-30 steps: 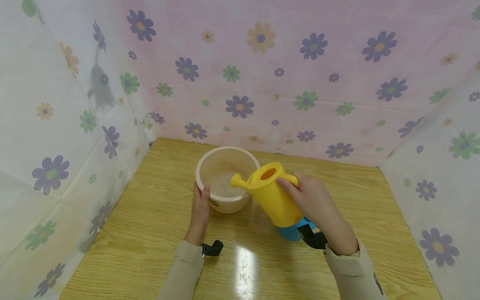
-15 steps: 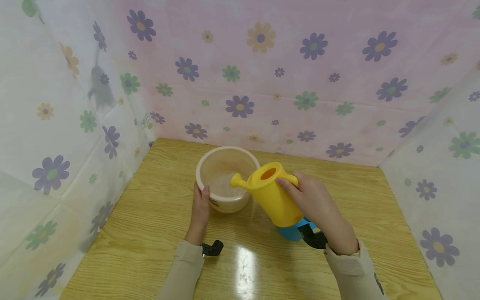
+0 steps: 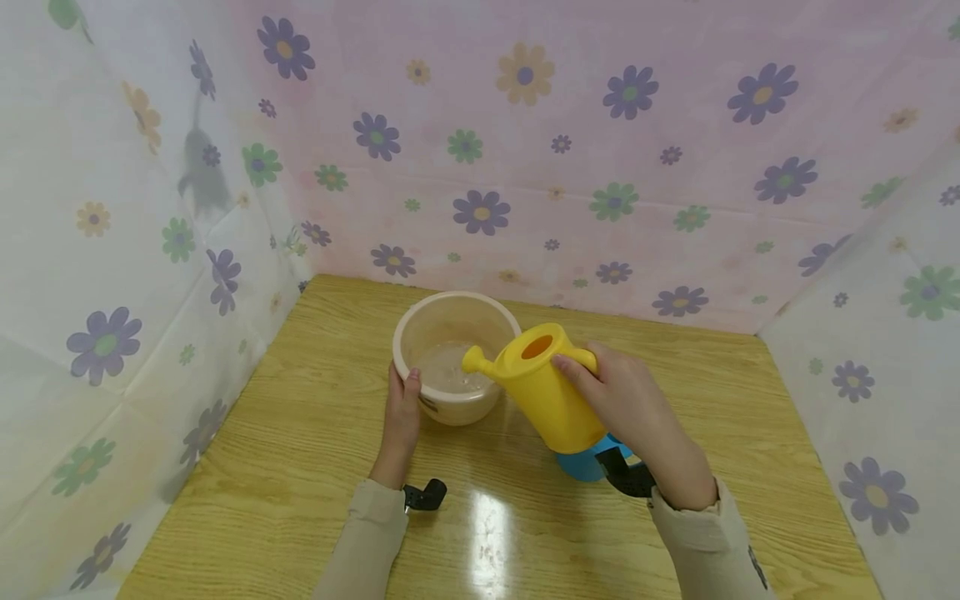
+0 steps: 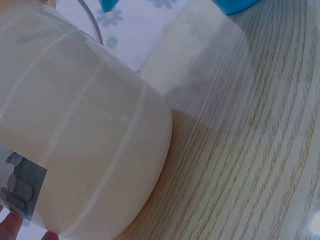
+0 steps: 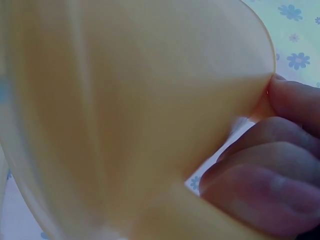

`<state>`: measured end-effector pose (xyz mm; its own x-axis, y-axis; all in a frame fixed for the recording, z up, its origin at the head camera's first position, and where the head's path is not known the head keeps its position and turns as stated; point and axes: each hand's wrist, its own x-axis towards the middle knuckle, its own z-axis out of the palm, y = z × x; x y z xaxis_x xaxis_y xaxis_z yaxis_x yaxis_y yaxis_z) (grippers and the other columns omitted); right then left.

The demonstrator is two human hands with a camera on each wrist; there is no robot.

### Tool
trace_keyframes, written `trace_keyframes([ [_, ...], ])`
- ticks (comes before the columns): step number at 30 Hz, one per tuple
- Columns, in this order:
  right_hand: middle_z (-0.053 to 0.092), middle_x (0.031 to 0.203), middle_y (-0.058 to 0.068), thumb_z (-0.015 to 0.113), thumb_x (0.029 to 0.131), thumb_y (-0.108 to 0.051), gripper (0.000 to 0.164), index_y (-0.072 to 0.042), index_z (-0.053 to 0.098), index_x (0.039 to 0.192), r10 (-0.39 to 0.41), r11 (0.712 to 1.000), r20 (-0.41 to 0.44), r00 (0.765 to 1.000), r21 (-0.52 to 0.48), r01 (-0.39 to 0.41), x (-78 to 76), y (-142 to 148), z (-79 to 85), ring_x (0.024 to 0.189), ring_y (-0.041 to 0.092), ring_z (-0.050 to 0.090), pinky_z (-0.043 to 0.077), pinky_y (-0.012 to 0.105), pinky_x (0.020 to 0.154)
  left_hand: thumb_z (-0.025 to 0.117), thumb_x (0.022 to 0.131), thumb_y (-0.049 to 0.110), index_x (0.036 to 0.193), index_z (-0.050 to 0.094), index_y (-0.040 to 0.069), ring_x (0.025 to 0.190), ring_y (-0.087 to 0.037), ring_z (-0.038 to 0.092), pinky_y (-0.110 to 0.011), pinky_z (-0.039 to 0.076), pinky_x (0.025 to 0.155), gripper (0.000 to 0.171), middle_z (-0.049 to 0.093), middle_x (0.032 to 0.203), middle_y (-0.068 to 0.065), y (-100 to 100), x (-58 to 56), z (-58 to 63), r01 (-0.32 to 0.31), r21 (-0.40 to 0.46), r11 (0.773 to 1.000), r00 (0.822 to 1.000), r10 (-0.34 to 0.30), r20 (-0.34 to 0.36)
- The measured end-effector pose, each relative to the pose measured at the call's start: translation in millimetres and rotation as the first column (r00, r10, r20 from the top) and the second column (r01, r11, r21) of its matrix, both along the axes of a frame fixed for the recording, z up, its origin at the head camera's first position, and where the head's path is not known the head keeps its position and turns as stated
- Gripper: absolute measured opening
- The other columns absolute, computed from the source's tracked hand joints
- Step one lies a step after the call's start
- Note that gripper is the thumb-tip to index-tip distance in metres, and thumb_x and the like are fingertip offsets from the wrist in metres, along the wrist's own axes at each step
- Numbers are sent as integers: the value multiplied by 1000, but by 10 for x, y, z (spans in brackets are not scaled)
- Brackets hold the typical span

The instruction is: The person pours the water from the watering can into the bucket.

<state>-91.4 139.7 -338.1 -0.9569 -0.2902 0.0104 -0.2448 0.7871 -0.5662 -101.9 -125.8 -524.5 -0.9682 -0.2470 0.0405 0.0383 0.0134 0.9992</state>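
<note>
A cream plastic bucket (image 3: pixel 442 408) stands upright on the wooden table. My left hand (image 3: pixel 400 425) rests against its left side, thumb near the front of the rim. In the left wrist view, a picture label shows on the bucket (image 4: pixel 100 130), with only fingertips (image 4: pixel 10 227) visible at the lower left. My right hand (image 3: pixel 630 400) grips a yellow watering can (image 3: pixel 551 400) by its handle, fingers curled round it in the right wrist view. The can tilts left, its spout over the bucket's right part. Water with bubbles shows on the bucket's bottom below the spout.
A blue object (image 3: pixel 581 465) stands behind and below the can, mostly hidden by it and my right arm. Black camera mounts (image 3: pixel 426 497) sit at both wrists. Flower-printed cloth (image 3: pixel 555 167) encloses the back and sides of the wooden table (image 3: pixel 300 467).
Bubbles and ripples appear and grow on the bucket's bottom below the spout. Both hands, the can and the bucket keep practically the same places.
</note>
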Motion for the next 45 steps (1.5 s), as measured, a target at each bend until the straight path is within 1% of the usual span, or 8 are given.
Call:
trace_keyframes([
  [6, 41, 61, 6, 39, 88, -60, 53, -9, 48, 78, -6, 1000, 26, 1000, -2, 6, -8, -11, 10, 51, 17, 43, 37, 29, 49, 37, 95, 41, 147, 16, 24, 136, -27, 27, -43, 20, 110, 58, 26, 149, -8, 6, -15, -60, -23, -20, 1000, 999, 23, -24],
  [13, 42, 61, 6, 39, 88, -60, 52, -9, 49, 80, -2, 1000, 18, 1000, -3, 2, -4, -14, 15, 51, 17, 44, 37, 29, 49, 38, 95, 42, 147, 16, 26, 135, -24, 28, -42, 20, 110, 58, 24, 150, -5, 4, -6, -44, -26, -28, 999, 1000, 26, 1],
  [22, 41, 61, 6, 39, 88, -60, 52, -9, 49, 80, -3, 1000, 18, 1000, 0, 3, -8, -21, 15, 51, 17, 44, 37, 29, 49, 37, 95, 40, 147, 14, 26, 136, -25, 26, -44, 19, 111, 59, 22, 151, -6, 2, 0, -23, -12, -19, 1000, 1000, 12, -6],
  [25, 40, 61, 6, 40, 88, -60, 52, -9, 48, 80, -5, 1000, 15, 1000, 2, 5, -9, -22, 15, 52, 17, 43, 37, 29, 49, 36, 96, 35, 148, 12, 21, 137, -28, 24, -45, 17, 111, 59, 20, 151, -10, -4, 25, 57, 6, -10, 1000, 1000, -6, -2],
  [32, 38, 60, 5, 40, 89, -59, 51, -9, 46, 77, -7, 1000, 2, 1000, 5, 7, -11, -18, 13, 50, 17, 42, 36, 28, 49, 36, 96, 37, 148, 13, 18, 136, -32, 24, -46, 18, 110, 61, 21, 150, -13, 7, 21, 66, 2, -15, 1000, 1000, -2, -21],
  [37, 38, 60, 5, 40, 89, -58, 51, -9, 45, 77, -5, 1000, -5, 1000, 11, 5, -13, -16, 14, 50, 17, 41, 35, 28, 48, 37, 96, 29, 148, 12, 10, 136, -34, 23, -47, 17, 110, 61, 21, 150, -16, 21, 84, 224, 26, 15, 1000, 999, -26, -30],
  [43, 39, 60, 6, 40, 88, -60, 53, -9, 47, 78, -2, 1000, 5, 1000, 9, 2, -10, -16, 11, 50, 17, 42, 37, 28, 48, 38, 96, 36, 148, 13, 21, 136, -29, 26, -45, 19, 110, 60, 22, 150, -9, -3, 4, 10, 4, -8, 1000, 1000, -4, -16],
  [45, 40, 60, 6, 39, 88, -60, 53, -9, 47, 79, -2, 1000, 12, 1000, 8, 2, -9, -17, 12, 50, 17, 43, 37, 29, 48, 38, 95, 38, 147, 14, 23, 135, -28, 27, -45, 20, 110, 59, 23, 150, -7, 2, -8, -23, -9, -17, 1000, 1000, 9, -13],
])
